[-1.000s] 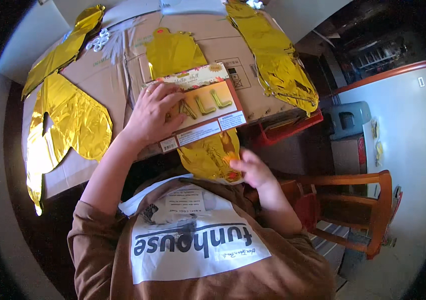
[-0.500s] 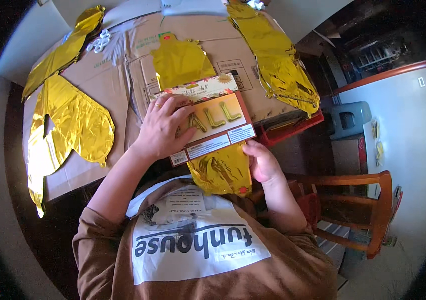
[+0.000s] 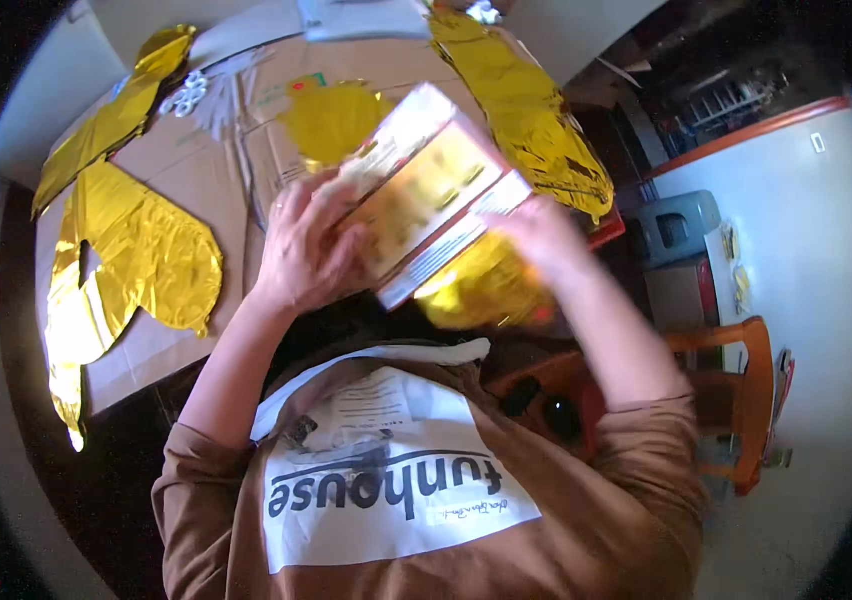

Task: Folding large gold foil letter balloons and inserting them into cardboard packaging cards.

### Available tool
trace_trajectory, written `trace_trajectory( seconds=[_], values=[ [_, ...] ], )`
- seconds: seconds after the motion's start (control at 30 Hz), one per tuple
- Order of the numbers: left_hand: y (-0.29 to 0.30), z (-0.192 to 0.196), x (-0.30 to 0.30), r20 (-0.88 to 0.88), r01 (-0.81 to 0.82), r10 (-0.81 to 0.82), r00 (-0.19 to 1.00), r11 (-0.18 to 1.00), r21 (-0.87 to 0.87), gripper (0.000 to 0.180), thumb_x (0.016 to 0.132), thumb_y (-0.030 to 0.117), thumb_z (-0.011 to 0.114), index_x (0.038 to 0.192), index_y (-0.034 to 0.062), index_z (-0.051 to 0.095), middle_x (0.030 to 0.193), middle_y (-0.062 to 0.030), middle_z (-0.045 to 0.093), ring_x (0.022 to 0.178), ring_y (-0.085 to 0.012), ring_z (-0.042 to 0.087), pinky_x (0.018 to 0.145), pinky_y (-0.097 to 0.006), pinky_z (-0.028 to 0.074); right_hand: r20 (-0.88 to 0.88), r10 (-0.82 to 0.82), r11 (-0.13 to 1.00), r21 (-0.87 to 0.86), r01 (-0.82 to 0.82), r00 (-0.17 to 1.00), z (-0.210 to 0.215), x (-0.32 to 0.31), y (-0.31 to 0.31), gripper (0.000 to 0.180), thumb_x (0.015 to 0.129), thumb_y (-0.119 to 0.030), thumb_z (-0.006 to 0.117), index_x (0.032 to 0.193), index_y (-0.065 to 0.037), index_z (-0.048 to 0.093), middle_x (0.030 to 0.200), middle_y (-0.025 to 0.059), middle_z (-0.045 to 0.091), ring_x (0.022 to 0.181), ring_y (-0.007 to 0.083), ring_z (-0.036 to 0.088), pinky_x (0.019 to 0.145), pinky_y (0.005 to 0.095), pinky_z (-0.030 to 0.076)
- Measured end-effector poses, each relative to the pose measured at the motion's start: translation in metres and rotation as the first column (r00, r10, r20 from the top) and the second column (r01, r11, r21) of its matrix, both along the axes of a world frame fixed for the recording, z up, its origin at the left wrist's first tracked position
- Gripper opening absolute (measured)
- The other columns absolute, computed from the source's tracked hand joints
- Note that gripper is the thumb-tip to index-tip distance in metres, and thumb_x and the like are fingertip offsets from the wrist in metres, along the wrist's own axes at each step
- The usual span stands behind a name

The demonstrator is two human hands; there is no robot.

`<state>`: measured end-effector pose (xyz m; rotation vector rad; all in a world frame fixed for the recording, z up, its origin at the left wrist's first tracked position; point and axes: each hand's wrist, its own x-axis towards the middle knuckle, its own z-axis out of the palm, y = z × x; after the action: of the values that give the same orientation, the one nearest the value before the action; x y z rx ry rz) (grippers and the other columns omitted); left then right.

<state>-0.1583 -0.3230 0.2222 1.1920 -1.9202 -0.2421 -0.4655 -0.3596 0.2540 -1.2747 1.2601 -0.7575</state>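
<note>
A flat cardboard balloon package (image 3: 424, 205), printed with gold letter balloons, is held tilted above the front of the table. My left hand (image 3: 304, 245) grips its left end, thumb on the printed face and fingers along the upper side. At its lower right corner my right hand (image 3: 544, 238) is closed on the package, smeared by motion. A gold foil balloon (image 3: 481, 290) hangs out below the package, close under my right hand. Beyond the package, gold foil (image 3: 334, 120) lies on the table; whether the two pieces join is hidden.
Cardboard (image 3: 201, 175) covers the table. A flat gold letter balloon (image 3: 146, 255) lies at left, with another gold strip (image 3: 131, 110) behind it and a long one (image 3: 516, 105) at right. White clustered pieces (image 3: 184, 93) sit at back left. A wooden chair (image 3: 751, 400) stands at right.
The package has turned counterclockwise, its right end swinging up and away. My right hand has moved up and right to its corner. The foil below has shifted right and up.
</note>
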Motion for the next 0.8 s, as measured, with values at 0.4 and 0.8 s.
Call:
trace_trajectory(
  seconds=[0.4, 0.8],
  values=[
    [0.03, 0.031, 0.06, -0.316, -0.408, 0.372, 0.873, 0.912, -0.051, 0.027, 0.089, 0.008, 0.068, 0.116, 0.0047, 0.067, 0.128, -0.0166, 0.061, 0.123, -0.03, 0.056, 0.105, -0.04, 0.042, -0.799, -0.6, 0.208, -0.206, -0.956, 0.042, 0.106, 0.113, 0.045, 0.026, 0.069, -0.015, 0.065, 0.087, 0.002, 0.07, 0.065, 0.0049, 0.063, 0.058, 0.0173, 0.062, 0.055, 0.0335, 0.045],
    [0.068, 0.015, 0.009, 0.07, -0.202, 0.203, 0.977, 0.979, -0.023, 0.018, 0.083, 0.011, 0.074, 0.1, 0.0073, 0.069, 0.107, -0.0115, 0.065, 0.098, -0.0335, 0.061, 0.089, -0.043, 0.048, -0.953, 0.069, 0.644, -0.184, -0.742, 0.296, 0.034, 0.125, 0.094, 0.047, 0.074, -0.047, 0.081, 0.075, -0.002, 0.067, 0.07, 0.0161, 0.069, 0.066, 0.0322, 0.071, 0.062, 0.0416, 0.056]
  ],
)
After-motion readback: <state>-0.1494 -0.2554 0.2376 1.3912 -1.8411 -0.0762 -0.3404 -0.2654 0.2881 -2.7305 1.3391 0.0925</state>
